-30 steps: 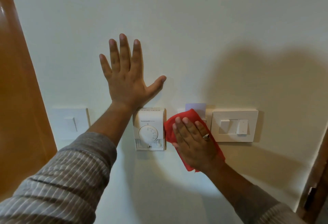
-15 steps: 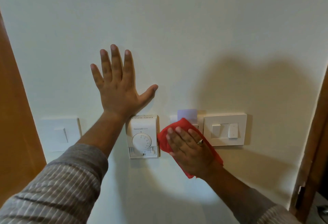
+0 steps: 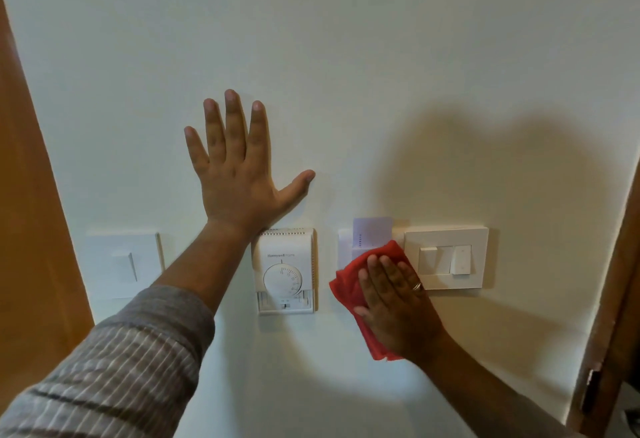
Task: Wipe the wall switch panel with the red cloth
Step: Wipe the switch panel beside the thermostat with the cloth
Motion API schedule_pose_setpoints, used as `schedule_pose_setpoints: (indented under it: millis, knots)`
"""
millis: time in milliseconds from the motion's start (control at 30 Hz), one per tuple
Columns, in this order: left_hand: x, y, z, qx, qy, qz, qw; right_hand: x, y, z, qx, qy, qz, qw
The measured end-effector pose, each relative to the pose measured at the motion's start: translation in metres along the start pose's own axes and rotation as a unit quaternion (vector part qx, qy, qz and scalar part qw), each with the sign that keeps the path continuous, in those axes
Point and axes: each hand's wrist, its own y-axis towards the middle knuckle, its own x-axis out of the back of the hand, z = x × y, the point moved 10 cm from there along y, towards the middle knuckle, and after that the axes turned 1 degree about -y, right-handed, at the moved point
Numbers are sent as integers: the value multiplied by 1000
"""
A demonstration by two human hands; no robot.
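Fingers point(image 3: 384, 276) of my right hand point(image 3: 398, 309) press flat a crumpled red cloth point(image 3: 349, 287), with the wide cream rectangular switch panel point(image 3: 446, 257) just right; my left hand point(image 3: 239, 177) is splayed, empty.

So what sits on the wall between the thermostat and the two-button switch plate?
In the head view, the right hand presses the red cloth over a card holder between the thermostat and the switch plate.

The white rectangular plastic thermostat point(image 3: 286, 270) on the wall reads "Honeywell Home" in grey letters above its round dial point(image 3: 283, 282). Around the dial's upper right rim run small numbers: 10 and 20 can be read, the rest are too small to tell.
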Motion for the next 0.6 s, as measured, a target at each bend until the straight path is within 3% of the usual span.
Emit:
schedule_pose_setpoints:
  millis: [67,267,333,433,500,600]
  knots:
    - [0,1,0,-1,0,-2,1000,3,-4,-11,14,4,-4,1000]
    - [-3,2,-1,2,4,0,1000,16,43,-14,-111,10,-29,993]
    - [-2,2,-1,0,3,-1,1000,19,46,-1,-51,22,-39,998]
    - [-1,2,0,-1,4,0,1000,22,31,15,154,27,-26,987]
    - [-1,1,0,-3,3,1,1000,19,25,9,194,18,-1,981]
    - [-1,2,0,-1,0,6,1000,23,30,-7,34,6,-19,999]
